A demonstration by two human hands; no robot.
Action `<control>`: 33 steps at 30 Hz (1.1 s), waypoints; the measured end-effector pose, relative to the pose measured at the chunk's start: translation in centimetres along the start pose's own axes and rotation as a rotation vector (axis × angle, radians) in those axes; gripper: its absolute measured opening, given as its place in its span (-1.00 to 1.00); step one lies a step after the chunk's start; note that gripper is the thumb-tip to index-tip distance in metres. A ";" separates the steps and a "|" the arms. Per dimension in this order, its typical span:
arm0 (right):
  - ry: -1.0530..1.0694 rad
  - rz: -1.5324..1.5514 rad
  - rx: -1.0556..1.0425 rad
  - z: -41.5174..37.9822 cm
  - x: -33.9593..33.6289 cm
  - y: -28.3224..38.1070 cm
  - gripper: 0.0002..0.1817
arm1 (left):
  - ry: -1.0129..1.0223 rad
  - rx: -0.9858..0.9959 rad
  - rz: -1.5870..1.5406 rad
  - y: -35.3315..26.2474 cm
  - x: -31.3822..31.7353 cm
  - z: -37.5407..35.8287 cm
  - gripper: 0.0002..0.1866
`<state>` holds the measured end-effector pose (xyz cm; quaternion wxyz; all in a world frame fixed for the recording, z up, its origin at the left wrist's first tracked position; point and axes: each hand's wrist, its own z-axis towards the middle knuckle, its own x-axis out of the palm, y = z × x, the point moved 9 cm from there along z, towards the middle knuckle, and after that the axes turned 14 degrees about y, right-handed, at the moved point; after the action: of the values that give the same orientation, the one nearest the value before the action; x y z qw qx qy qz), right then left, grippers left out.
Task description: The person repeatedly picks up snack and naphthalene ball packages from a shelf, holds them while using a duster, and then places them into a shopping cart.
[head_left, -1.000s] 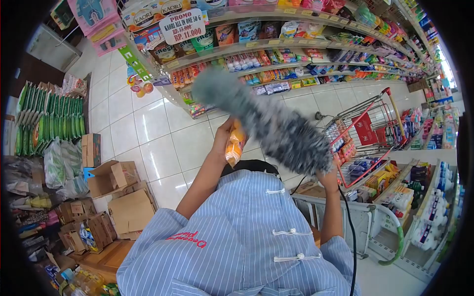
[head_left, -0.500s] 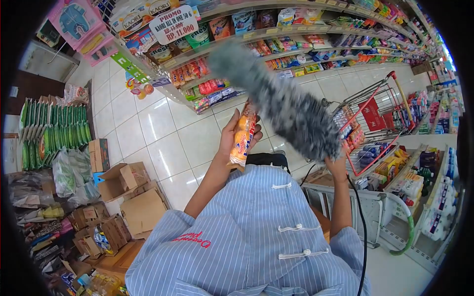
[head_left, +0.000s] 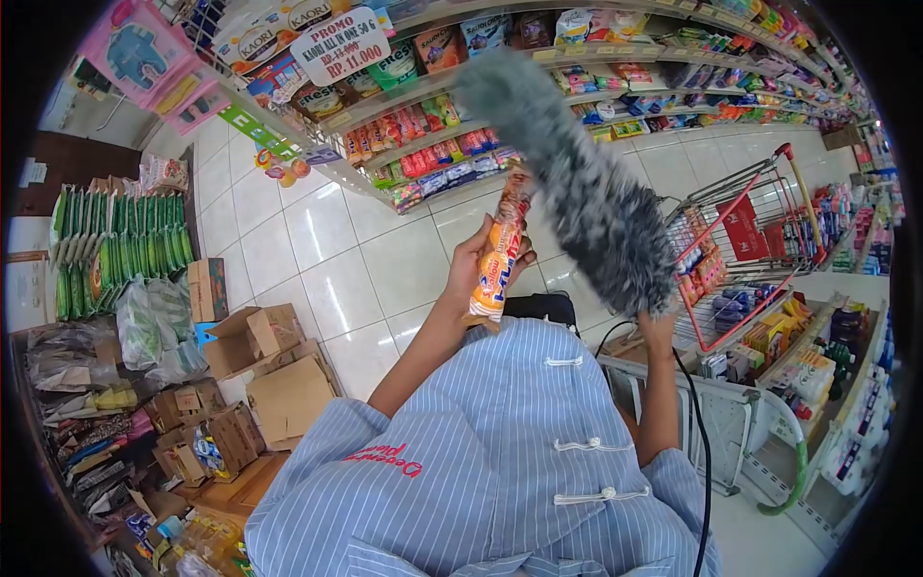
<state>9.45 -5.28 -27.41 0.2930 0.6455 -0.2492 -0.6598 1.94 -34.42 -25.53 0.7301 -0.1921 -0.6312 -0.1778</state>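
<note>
My left hand holds an orange and white packet upright in front of my striped shirt, with the fingers wrapped round its lower half. At the right, my right hand is closed at the lower end of a fluffy grey duster. The duster slants up and left, its paler upper end blurred. Its edge is close to the packet's upper end; whether they touch is unclear. The duster's handle is hidden.
Shelves of packaged goods curve across the top. A red and metal trolley stands right, above a folded metal ladder. Cardboard boxes and green packs are at the left. A black cable hangs beside my right arm.
The view has shifted, so shelves and boxes sit slightly differently. My left hand and the packet appear a little further right, and the duster's upper end has also moved right in view.
</note>
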 end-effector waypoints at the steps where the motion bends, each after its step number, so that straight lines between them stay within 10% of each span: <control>1: -0.009 -0.033 -0.090 -0.6 0.2 0.3 -0.75 | -0.079 -0.015 0.034 0.1 -1.2 0.1 -0.48; 6: 0.409 -0.141 -0.160 1.9 0.9 5.2 -0.62 | 0.063 -0.124 -0.137 0.9 -2.9 2.2 -0.42; 9: 0.177 -0.199 -0.179 3.1 1.1 -2.3 -0.65 | -0.398 -0.053 0.025 1.8 -2.8 1.7 -0.52; 14: -0.079 0.081 0.289 5.5 -2.4 -9.1 -0.67 | -0.207 -0.148 0.059 4.3 -6.1 4.9 -0.65; 17: -0.347 0.136 0.565 2.6 -4.0 -13.0 -0.55 | -0.430 -0.109 0.214 2.4 -8.6 5.2 -0.60; 20: -0.614 0.169 0.902 -0.7 -4.3 -18.0 -0.52 | -0.810 -0.017 0.460 -1.8 -14.9 3.2 -0.71; 22: -0.347 -0.148 1.131 -1.6 -4.0 -23.0 -0.48 | -0.963 0.038 0.629 -5.7 -17.7 1.5 -0.76; 26: -0.559 0.000 1.058 -4.9 -4.4 -35.0 -0.32 | -1.082 0.138 0.974 -16.3 -20.9 -0.3 -0.78; 33: -0.853 0.017 1.124 0.5 -5.0 -34.3 -0.32 | -1.156 0.422 1.545 -34.8 -23.7 2.8 -0.61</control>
<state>6.73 22.35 -48.16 -0.2029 0.3821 -0.6503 -0.6245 -21.26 -62.63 -46.70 0.2439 -0.4744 -0.6106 0.5853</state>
